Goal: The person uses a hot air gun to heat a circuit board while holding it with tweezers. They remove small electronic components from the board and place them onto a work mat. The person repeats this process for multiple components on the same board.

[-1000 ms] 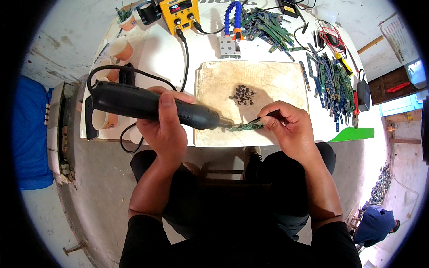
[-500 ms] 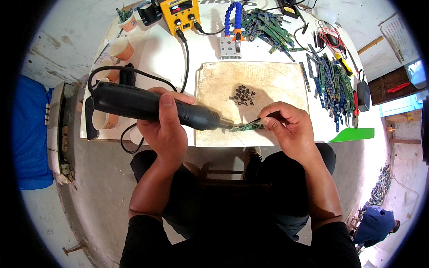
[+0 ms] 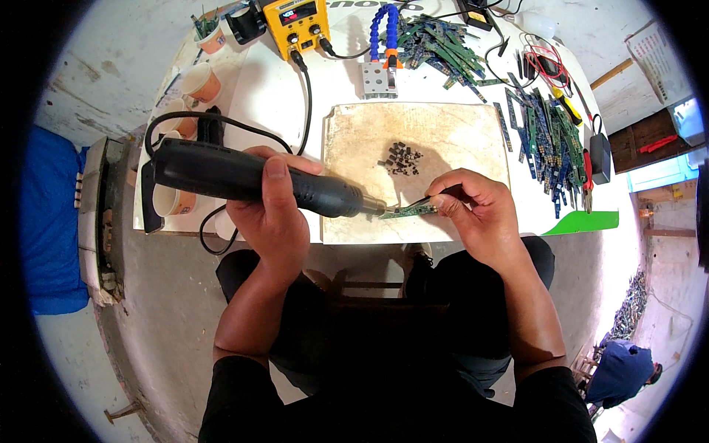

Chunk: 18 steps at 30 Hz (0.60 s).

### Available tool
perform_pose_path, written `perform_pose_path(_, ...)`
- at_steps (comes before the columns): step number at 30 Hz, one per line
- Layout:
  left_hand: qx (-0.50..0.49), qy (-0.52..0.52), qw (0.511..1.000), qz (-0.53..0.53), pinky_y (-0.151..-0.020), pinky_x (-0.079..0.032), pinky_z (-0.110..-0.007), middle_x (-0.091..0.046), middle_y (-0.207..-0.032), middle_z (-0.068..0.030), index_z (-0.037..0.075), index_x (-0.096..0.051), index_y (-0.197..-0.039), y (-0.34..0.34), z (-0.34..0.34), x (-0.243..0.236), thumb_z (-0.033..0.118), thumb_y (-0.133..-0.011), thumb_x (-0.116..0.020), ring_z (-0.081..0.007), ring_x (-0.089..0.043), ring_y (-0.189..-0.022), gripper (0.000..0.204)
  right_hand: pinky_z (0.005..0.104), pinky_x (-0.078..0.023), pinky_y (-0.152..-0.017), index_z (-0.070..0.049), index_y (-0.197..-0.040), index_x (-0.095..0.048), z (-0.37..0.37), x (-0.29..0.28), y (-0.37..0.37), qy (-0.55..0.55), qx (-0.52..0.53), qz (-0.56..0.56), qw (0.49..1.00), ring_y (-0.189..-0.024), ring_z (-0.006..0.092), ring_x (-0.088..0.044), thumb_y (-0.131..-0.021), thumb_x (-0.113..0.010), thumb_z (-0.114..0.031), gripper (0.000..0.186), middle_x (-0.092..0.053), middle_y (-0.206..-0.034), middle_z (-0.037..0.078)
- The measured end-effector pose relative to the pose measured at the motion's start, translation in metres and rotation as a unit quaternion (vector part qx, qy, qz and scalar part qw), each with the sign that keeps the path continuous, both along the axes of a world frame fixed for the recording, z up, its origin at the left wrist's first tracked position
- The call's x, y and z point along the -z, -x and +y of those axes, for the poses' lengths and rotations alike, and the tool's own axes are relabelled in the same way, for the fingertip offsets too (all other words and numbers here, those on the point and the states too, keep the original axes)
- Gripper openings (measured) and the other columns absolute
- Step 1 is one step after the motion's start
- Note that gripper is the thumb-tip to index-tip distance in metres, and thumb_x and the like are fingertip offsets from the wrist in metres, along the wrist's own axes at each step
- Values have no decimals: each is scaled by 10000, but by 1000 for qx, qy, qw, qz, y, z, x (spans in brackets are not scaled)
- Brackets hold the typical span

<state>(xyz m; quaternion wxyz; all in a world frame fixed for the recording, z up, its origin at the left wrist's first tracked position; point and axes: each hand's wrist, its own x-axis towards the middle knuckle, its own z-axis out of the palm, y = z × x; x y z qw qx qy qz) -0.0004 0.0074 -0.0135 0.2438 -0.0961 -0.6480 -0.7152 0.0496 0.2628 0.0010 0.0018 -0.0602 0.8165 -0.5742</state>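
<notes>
My left hand (image 3: pixel 273 199) is wrapped round a black hot air gun (image 3: pixel 214 171), its metal nozzle pointing right. Just past the nozzle lies a narrow green circuit board strip (image 3: pixel 410 212), near the front edge of a stained, pale work board (image 3: pixel 354 140). Dark tweezers (image 3: pixel 421 201) are pinched in my right hand (image 3: pixel 476 210), their tips at the strip close to the nozzle. The right fingers hide the strip's right end, so I cannot tell whether they touch it. Beyond the tweezers, a small heap of black chips (image 3: pixel 402 159) rests on the work board.
Circuit board strips lie piled at the right (image 3: pixel 550 148) and at the back (image 3: pixel 436 48). A yellow soldering station (image 3: pixel 297 29) and a blue flexible hose (image 3: pixel 381 29) stand behind. Paper cups (image 3: pixel 201 83) line the left edge. Red-handled pliers (image 3: pixel 588 181) lie far right. A person (image 3: pixel 620 373) is at lower right.
Almost nothing differs. The hot air gun's nozzle has shifted very slightly; both hands keep their places and their holds.
</notes>
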Motion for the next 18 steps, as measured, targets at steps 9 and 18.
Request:
perform_pose_path(9, 4, -9, 1000, -7, -688, -525, -244, -706, -761, -119, 44, -533, -1036, -1, 2, -4, 270, -1024, -536, -122, -644, -673, 227, 242, -489, -703, -5, -993, -668, 2, 3, 0, 7, 0, 3, 1000, -774, 89, -605, -927, -664, 24, 72, -682, -856, 52)
perform_pose_path(18, 1, -23, 1000, -4, -684, -514, -239, -709, -760, -117, 43, -530, -1050, 1, 4, -3, 258, -1025, -529, -122, -634, -672, 217, 224, -478, -704, 4, -1032, -664, -6, 14, 15, 1, 72, 84, 994, -761, 72, -578, -944, -653, 39, 95, -672, -897, 39)
